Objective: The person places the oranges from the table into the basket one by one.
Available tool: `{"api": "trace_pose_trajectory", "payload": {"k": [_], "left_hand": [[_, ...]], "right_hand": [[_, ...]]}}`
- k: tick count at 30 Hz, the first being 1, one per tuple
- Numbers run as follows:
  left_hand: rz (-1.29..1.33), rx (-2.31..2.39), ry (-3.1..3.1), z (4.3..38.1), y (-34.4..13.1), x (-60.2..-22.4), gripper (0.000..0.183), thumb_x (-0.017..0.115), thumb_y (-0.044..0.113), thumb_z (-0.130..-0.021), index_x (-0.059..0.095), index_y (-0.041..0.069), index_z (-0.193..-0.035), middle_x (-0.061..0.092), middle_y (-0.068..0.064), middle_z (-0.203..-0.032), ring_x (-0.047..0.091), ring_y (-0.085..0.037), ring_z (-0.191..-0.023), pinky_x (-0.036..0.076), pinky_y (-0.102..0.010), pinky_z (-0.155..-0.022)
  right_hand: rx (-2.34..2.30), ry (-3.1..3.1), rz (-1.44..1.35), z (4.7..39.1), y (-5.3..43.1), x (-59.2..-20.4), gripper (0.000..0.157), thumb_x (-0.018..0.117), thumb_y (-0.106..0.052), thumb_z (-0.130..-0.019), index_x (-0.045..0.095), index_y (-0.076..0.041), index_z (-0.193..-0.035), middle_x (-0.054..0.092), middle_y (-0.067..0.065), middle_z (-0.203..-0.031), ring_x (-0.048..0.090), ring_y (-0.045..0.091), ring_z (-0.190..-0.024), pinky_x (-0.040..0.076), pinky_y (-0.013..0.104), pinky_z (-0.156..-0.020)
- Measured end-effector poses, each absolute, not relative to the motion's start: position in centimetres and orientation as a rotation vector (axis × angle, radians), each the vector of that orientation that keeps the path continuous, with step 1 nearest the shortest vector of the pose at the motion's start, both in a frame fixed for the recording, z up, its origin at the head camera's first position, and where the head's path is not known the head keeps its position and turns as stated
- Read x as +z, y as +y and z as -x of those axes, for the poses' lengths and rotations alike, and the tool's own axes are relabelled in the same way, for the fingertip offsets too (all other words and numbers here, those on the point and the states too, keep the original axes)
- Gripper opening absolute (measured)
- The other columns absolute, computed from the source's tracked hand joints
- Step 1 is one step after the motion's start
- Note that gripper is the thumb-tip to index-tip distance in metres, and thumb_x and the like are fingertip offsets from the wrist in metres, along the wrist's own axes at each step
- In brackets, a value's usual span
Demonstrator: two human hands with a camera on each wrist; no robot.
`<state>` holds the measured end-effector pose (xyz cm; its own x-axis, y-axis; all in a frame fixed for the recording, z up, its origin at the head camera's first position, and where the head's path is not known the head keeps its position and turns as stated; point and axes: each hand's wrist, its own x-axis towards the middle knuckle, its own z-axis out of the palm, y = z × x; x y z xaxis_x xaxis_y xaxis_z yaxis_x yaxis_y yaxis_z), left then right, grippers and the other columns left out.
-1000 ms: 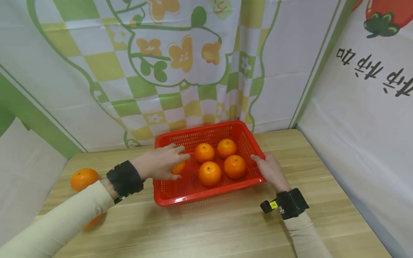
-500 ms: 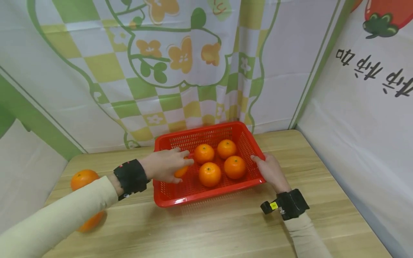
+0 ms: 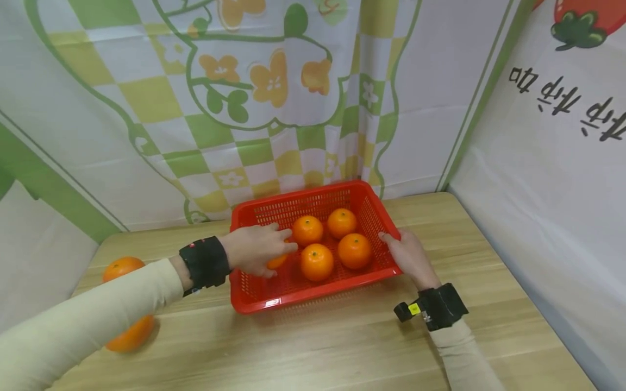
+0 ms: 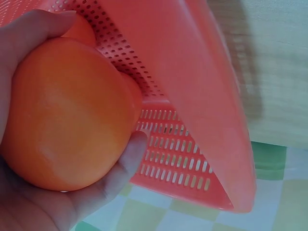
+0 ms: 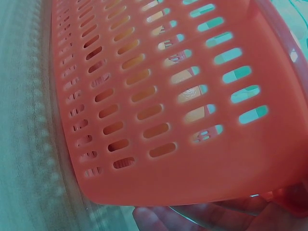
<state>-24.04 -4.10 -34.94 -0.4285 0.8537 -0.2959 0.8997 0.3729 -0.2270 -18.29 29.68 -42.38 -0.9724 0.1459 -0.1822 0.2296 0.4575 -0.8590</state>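
Observation:
My left hand point(image 3: 256, 248) reaches over the left side of a red plastic basket point(image 3: 313, 300) and holds an orange point(image 4: 67, 115) inside it. In the left wrist view, the thumb and fingers curl round the fruit, while the head view shows only a sliver of it under the hand. Several other oranges point(image 3: 317, 262) sit on the basket floor, to the right of that hand. My right hand point(image 3: 411, 258) grips the basket's right rim, thumb over the inside edge. Its fingertips point(image 5: 149, 219) show beneath the basket's slotted wall point(image 5: 144, 115) in the right wrist view.
Two oranges lie on the wooden table point(image 3: 342, 347) at the left: one orange point(image 3: 122, 267) behind my left forearm, another orange point(image 3: 132, 334) in front, both partly covered by the sleeve point(image 3: 112, 304). A patterned curtain point(image 3: 274, 152) hangs right behind the basket.
My left hand has moved a little to the right inside the basket with the orange. The right hand keeps its hold on the rim, and the view has shifted slightly.

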Motion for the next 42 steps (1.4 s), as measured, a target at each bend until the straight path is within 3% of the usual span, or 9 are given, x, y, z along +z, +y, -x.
{"api": "trace_pose_trajectory", "payload": {"k": [9,24,42], "left_hand": [[-1.486,-0.541,2.419,23.9,-3.5,-35.4,0.067,0.085,0.039,-0.087,0.060,0.015,-0.144,0.061,-0.018,-0.146,0.064,-0.040,-0.125,0.060,-0.049,-0.099],[-1.593,-0.676,2.337,24.4,-2.7,-37.4,0.064,0.087,0.046,-0.083,0.066,0.017,-0.136,0.070,-0.008,-0.126,0.068,-0.026,-0.102,0.060,-0.037,-0.093],[-1.449,-0.697,2.300,24.3,-2.7,-39.1,0.065,0.088,0.046,-0.082,0.065,0.021,-0.137,0.069,-0.005,-0.123,0.067,-0.025,-0.102,0.060,-0.038,-0.090]], "right_hand": [[-1.553,2.617,-0.336,18.3,29.6,-42.2,0.044,0.051,-0.033,-0.108,0.061,0.005,-0.129,0.072,0.017,-0.099,0.072,0.022,-0.077,0.057,0.027,-0.066],[-1.566,2.615,-0.327,18.3,29.8,-42.5,0.045,0.051,-0.034,-0.108,0.062,0.004,-0.128,0.073,0.016,-0.098,0.073,0.019,-0.074,0.058,0.027,-0.064],[-1.555,2.620,-0.329,18.3,29.6,-42.3,0.045,0.050,-0.033,-0.108,0.061,0.005,-0.129,0.071,0.018,-0.100,0.072,0.021,-0.076,0.058,0.027,-0.066]]}}
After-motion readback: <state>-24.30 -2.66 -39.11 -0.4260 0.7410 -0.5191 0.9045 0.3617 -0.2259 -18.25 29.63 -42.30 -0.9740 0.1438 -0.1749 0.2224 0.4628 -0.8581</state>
